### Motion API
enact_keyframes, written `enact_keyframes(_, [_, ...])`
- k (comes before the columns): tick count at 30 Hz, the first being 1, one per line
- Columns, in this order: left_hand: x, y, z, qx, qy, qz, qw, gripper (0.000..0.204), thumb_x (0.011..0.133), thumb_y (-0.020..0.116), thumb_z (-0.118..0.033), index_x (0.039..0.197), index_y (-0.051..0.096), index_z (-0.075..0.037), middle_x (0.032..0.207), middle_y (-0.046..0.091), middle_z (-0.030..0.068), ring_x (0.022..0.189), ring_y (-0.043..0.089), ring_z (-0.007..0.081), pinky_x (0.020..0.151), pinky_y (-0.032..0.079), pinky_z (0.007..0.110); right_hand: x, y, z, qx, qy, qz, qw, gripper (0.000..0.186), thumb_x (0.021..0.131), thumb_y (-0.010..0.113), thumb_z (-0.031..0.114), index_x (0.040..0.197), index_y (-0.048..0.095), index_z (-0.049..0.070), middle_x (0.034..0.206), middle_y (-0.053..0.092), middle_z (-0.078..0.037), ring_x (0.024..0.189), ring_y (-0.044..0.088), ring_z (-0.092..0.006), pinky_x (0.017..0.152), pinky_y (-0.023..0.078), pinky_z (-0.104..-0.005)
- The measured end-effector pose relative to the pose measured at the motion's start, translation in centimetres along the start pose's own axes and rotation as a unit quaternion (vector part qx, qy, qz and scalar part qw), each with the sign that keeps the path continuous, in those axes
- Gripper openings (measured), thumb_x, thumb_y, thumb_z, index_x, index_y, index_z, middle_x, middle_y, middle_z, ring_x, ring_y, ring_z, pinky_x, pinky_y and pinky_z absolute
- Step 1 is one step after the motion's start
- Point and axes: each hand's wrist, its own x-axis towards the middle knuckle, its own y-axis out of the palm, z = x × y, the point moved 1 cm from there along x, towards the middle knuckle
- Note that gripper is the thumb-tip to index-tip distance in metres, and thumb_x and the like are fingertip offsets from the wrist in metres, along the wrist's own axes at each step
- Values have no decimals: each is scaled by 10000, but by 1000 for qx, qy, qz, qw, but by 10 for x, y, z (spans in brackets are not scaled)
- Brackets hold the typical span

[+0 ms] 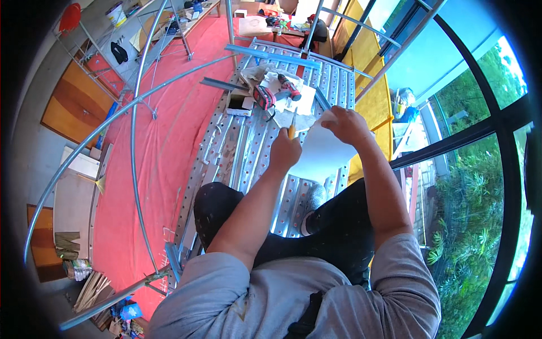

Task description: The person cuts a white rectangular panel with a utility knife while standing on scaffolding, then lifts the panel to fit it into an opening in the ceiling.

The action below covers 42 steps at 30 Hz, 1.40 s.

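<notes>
Head view. Grey-sleeved shoulders and dark-trousered knees nearest, above a perforated metal scaffold deck point(248, 152). Left hand point(284, 151) clenched around a yellow-handled cutter point(292, 125), blade end pointing up. Right hand point(345, 124) pinching the upper edge of a white sheet point(324, 155), held between both hands over the deck. Beyond, red power drill point(264, 97) lying on crumpled paper. Red floor covering point(169, 141) far below at left.
</notes>
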Motion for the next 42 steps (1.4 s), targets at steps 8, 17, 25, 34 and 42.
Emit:
enact_keyframes(8, [12, -7, 0, -117, 85, -24, 989, 283, 891, 669, -159, 1136, 607, -32, 1002, 715, 213, 962, 696, 405, 847, 540, 471, 2, -5, 18, 14, -73, 36, 997, 417, 860, 745, 437, 1065, 683, 80, 979, 722, -209, 951, 699, -396, 820, 545, -478])
enact_keyframes(17, [20, -5, 5, -121, 96, -28, 988, 290, 863, 695, -165, 1103, 615, -24, 928, 707, 199, 886, 702, 386, 814, 547, 453, -1, -6, 26, 11, -72, 34, 997, 400, 864, 747, 422, 1073, 690, 85, 980, 725, -191, 944, 698, -390, 817, 546, -469])
enact_keyframes(25, [24, 20, 37, -68, -2, -67, 995, 301, 831, 703, -180, 1082, 638, -27, 939, 707, 197, 895, 701, 379, 812, 544, 452, 1, 0, 21, 9, -60, 22, 998, 402, 868, 741, 420, 1078, 689, 81, 967, 723, -204, 939, 701, -398, 821, 547, -480])
enact_keyframes(34, [19, 4, 10, -133, 31, 2, 991, 291, 849, 726, -176, 1082, 633, -29, 961, 717, 194, 917, 706, 381, 809, 547, 444, 0, -5, 18, 15, -41, 31, 999, 417, 861, 747, 420, 1080, 690, 70, 956, 723, -210, 931, 703, -401, 813, 545, -484])
enact_keyframes(42, [22, 4, 9, -76, 70, -7, 995, 285, 864, 700, -150, 1113, 621, -35, 997, 719, 217, 959, 706, 400, 840, 553, 464, 1, -2, 18, 3, -63, 27, 998, 412, 867, 739, 426, 1079, 690, 76, 965, 726, -203, 933, 702, -396, 811, 545, -484])
